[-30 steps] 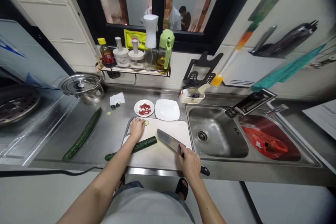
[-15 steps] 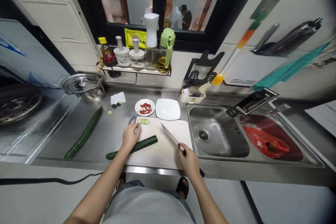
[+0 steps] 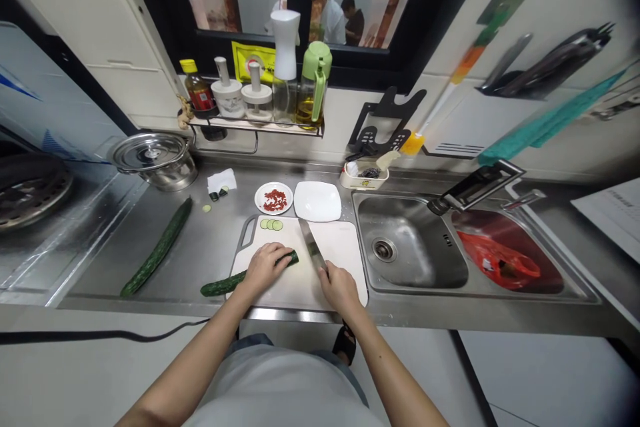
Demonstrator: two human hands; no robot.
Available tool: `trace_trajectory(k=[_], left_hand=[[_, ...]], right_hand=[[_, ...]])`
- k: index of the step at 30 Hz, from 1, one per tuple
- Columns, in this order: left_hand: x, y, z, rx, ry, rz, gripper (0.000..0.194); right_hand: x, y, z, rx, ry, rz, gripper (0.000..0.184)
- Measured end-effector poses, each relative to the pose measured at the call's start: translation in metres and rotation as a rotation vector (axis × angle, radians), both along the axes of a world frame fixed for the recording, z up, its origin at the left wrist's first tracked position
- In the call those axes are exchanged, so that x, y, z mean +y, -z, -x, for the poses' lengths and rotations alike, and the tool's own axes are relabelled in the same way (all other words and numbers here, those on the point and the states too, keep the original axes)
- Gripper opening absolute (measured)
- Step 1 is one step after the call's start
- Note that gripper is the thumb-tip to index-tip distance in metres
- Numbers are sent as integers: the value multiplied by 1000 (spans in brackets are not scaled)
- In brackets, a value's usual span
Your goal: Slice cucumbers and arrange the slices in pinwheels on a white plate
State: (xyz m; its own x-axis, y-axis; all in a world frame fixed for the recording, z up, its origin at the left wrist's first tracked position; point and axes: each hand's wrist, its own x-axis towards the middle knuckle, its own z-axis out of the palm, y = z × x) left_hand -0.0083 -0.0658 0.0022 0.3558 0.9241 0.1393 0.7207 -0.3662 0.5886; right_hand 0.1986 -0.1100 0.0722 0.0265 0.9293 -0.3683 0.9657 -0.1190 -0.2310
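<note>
My left hand [image 3: 267, 267] is closed over a dark green cucumber [image 3: 223, 285] near its cut right end. The cucumber lies slantwise across the white cutting board [image 3: 345, 250], its other end sticking out past the board's left edge. In my right hand [image 3: 340, 288] is a kitchen knife [image 3: 313, 245]; its blade points away from me, just right of the cucumber's cut end and apart from it. Several thin cucumber slices [image 3: 271, 224] overlap at the board's far left corner. A second, whole cucumber [image 3: 157, 250] rests on the steel counter to the left.
Behind the board stand a plate of chopped red pieces [image 3: 275, 199] and a white square plate [image 3: 317, 201]. A double sink [image 3: 415, 243] with a red bag [image 3: 497, 260] is at the right. A lidded pot [image 3: 160, 159] stands back left, under the level of a condiment shelf [image 3: 255, 125].
My left hand has come down from beside the slices and closed on the cucumber. The knife has moved left, nearer the cut end.
</note>
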Motion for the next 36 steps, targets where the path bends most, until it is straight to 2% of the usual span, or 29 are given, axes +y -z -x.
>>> trace_trajectory(k=[8, 15, 36], left_hand=[[2, 13, -3, 26, 56, 3, 29], [2, 22, -3, 31, 58, -45, 28], [1, 26, -3, 7, 60, -88, 26]], right_hand=[[-2, -8, 14, -12, -88, 110, 28], [-4, -8, 18, 9, -119, 130, 28], [-5, -5, 20, 1, -136, 121, 30]])
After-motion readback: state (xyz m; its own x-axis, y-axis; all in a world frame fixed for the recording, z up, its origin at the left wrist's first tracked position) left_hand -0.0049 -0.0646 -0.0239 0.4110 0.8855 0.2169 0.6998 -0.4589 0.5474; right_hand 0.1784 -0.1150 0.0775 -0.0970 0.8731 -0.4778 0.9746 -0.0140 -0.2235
